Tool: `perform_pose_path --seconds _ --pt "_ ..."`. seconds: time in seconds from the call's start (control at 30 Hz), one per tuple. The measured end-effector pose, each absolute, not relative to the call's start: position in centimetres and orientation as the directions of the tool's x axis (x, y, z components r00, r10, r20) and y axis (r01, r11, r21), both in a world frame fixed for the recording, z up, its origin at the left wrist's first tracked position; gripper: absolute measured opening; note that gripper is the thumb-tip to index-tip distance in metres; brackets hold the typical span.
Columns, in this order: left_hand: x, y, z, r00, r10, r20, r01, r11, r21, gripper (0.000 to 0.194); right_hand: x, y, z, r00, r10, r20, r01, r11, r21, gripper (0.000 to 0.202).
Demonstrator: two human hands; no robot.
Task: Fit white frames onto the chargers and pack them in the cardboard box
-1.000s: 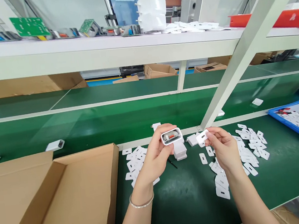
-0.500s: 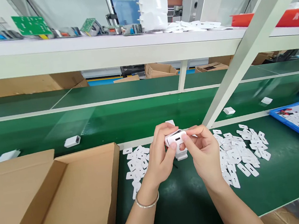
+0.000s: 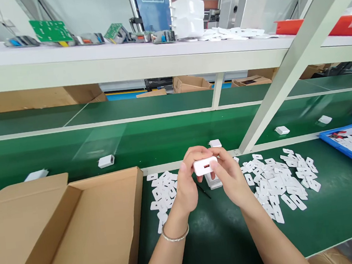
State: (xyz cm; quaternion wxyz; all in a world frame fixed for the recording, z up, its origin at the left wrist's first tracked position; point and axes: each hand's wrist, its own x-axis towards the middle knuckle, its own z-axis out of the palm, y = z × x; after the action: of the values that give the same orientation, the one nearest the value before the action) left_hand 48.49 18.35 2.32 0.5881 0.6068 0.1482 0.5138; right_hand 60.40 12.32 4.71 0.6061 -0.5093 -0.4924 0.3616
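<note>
Both hands hold one white charger housing (image 3: pixel 203 167), its end face with a dark slot turned toward me. My left hand (image 3: pixel 186 181) wraps round its left side and top. Fingers and thumb of my right hand (image 3: pixel 230 176) pinch its right end. Just below the hands, another white housing (image 3: pixel 213 181) rests on the green table, partly hidden by them. White slotted plates (image 3: pixel 163 195) lie scattered left of my left wrist. A larger pile of such plates (image 3: pixel 275 182) spreads right of my right hand. A thin dark tool (image 3: pixel 203 190) lies between my forearms.
An open cardboard box (image 3: pixel 92 234) fills the left. White chargers (image 3: pixel 106 161) sit on the green conveyor (image 3: pixel 164 137) behind. A slanted metal post (image 3: pixel 273 91) stands right of my hands; a blue tray (image 3: pixel 349 148) lies farther right. The shelf (image 3: pixel 124 66) above holds circuit boards.
The plate at the housing's end, tilted with a dark gap before, now sits flush. My right fingers have drawn closer round it. Chargers on the conveyor have shifted right.
</note>
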Motion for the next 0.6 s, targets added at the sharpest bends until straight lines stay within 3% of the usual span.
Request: perform_pose_path --seconds 0.1,0.27,0.4,0.6 --pt "48.5 18.5 2.3 0.445 0.768 0.46 -0.431 -0.266 0.862 0.068 60.4 12.3 4.8 0.204 0.953 0.224 0.046 0.219 -0.975 0.03" --pt "48.4 18.7 2.5 0.454 0.765 0.457 -0.392 -0.289 0.873 0.045 60.4 12.1 4.7 0.236 0.934 0.27 0.061 0.263 -0.963 0.029" --pt "48.3 18.7 2.8 0.486 0.759 0.432 -0.441 -0.213 0.872 0.063 60.5 11.9 4.4 0.252 0.927 0.277 0.046 0.274 -0.961 0.031" --pt "48.5 18.6 2.4 0.48 0.759 0.44 -0.402 -0.255 0.879 0.044 60.5 11.8 3.8 0.265 0.93 0.256 0.031 0.257 -0.966 0.038"
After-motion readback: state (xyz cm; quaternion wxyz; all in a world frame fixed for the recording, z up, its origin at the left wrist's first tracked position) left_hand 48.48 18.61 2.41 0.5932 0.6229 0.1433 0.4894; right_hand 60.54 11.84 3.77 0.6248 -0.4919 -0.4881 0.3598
